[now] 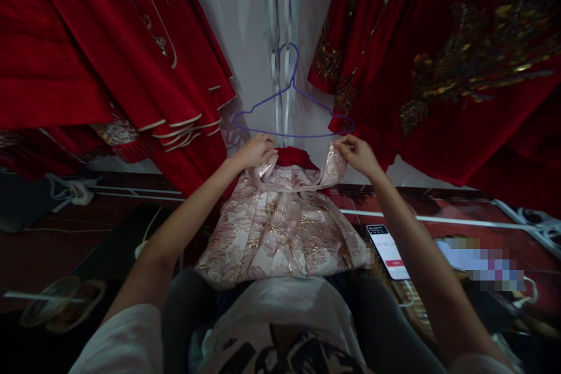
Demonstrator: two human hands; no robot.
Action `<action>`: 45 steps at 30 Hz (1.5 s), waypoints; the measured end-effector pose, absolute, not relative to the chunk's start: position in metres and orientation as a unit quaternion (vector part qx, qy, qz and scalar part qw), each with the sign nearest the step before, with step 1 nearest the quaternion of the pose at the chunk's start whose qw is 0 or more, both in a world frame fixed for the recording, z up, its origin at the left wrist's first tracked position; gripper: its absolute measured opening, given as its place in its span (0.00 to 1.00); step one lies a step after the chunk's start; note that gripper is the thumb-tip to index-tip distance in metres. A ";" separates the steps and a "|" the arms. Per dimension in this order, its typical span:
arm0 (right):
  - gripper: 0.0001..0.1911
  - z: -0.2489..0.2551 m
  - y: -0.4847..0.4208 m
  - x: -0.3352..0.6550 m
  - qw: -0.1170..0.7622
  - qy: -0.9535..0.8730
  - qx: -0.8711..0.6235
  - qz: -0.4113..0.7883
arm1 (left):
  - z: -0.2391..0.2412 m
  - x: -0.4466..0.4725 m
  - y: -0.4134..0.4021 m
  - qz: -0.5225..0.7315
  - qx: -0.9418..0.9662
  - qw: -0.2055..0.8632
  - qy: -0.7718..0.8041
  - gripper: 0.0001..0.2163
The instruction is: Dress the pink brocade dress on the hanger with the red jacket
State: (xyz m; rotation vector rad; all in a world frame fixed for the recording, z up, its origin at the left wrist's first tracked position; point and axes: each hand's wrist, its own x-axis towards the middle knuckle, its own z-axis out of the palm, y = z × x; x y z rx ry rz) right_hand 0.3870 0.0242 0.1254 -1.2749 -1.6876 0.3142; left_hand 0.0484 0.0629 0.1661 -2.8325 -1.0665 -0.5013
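evidently, the left hand and right hand each pinch closed on a shoulder of the pink brocade garment, which drapes over the lap just below the purple wire hanger; it looks light, soft but slightly crisp, and is probably best held at those shoulder edges.

We see a dark red, glossy floor carrying everything. A pale brocade garment spreads over it at centre frame; a lit phone lies just right of that. A pair of sandals sits at lower left, and a white cord is coiled at middle left.
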 end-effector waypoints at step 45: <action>0.19 0.167 0.022 0.382 0.563 -0.624 -0.538 -0.068 | 0.118 0.111 0.028 -0.372 -0.852 -0.019 -0.367 0.14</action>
